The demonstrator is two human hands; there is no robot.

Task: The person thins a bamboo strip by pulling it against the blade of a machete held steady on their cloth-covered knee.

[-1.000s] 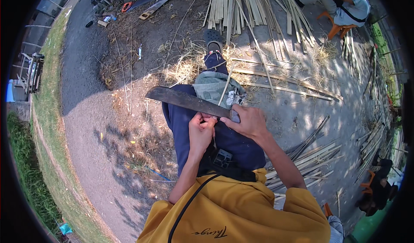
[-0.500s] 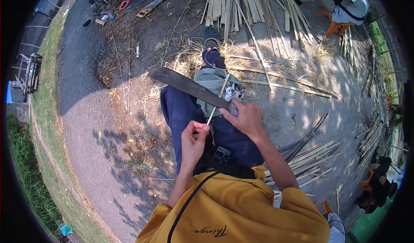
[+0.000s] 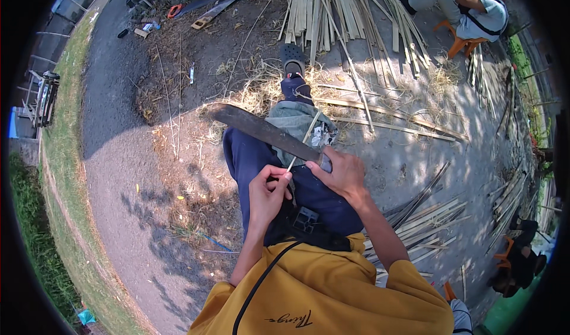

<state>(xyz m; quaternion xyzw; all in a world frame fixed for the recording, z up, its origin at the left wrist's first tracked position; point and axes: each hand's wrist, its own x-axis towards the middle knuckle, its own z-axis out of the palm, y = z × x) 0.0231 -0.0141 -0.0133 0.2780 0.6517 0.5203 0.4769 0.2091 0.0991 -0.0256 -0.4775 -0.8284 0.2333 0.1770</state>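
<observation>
My right hand point(image 3: 339, 172) is closed round the handle of a machete point(image 3: 261, 129), whose broad dark blade points up and to the left across my lap. Between the thumb and fingers of my left hand point(image 3: 268, 191) is the near end of a thin pale bamboo strip point(image 3: 309, 130). The strip runs away from me, slanting right, and passes beneath the blade near the handle. A grey-green cloth point(image 3: 286, 114) lies over my leg under the strip and blade.
Long bamboo slats point(image 3: 323, 14) lie heaped beyond my foot, with shavings point(image 3: 255, 84) around it. More slats point(image 3: 424, 225) are on the right. Saws point(image 3: 217, 9) rest on the ground at far left. A person point(image 3: 475, 17) sits on an orange stool at far right.
The machete has shifted slightly right and nearer along the strip, my right hand with it. My left hand still pinches the strip's end. The view has tilted slightly.
</observation>
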